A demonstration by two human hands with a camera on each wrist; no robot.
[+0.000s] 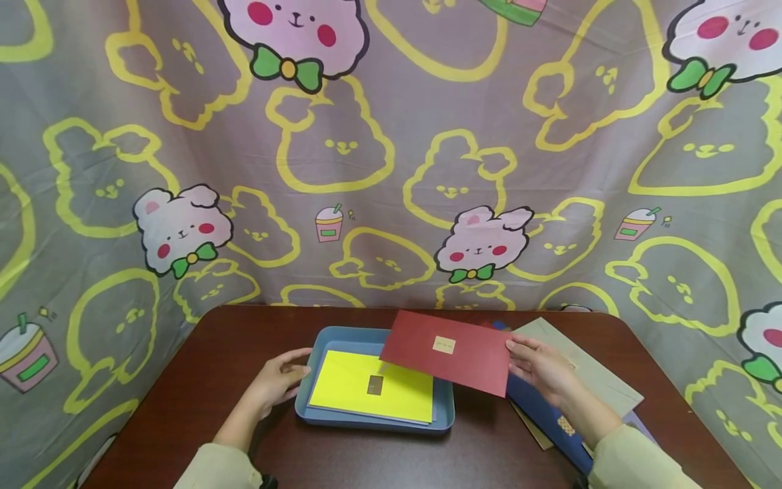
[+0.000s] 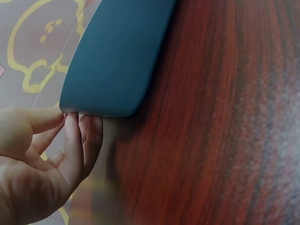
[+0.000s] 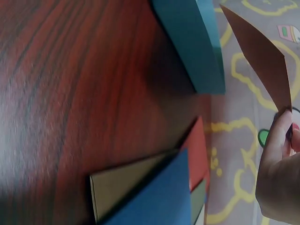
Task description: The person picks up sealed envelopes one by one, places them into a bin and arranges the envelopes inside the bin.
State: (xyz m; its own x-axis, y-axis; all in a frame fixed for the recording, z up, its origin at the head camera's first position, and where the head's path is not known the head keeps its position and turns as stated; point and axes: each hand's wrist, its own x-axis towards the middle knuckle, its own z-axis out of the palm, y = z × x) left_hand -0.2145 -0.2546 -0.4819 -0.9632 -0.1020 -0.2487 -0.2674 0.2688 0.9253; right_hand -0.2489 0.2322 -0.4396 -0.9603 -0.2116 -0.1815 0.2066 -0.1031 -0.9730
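A red envelope (image 1: 449, 350) with a gold square label hangs tilted above the right part of a blue-grey tray (image 1: 374, 426). My right hand (image 1: 544, 370) pinches the envelope by its right end, thumb on top; the right wrist view shows it (image 3: 255, 54) raised above the table. Inside the tray lies a yellow envelope (image 1: 345, 387) with a dark gold label, stacked over another flat piece whose edge shows beneath. My left hand (image 1: 277, 384) holds the tray's left end, its thumb and fingertips at the rim and outer wall (image 2: 108, 70).
Right of the tray lies a loose, overlapping pile with a pale grey-green envelope (image 1: 586, 360), a blue envelope (image 3: 154, 197), a brown one (image 3: 126, 180) and a red one (image 3: 194, 150). A patterned curtain (image 1: 379, 204) hangs behind the dark wooden table (image 1: 201, 380).
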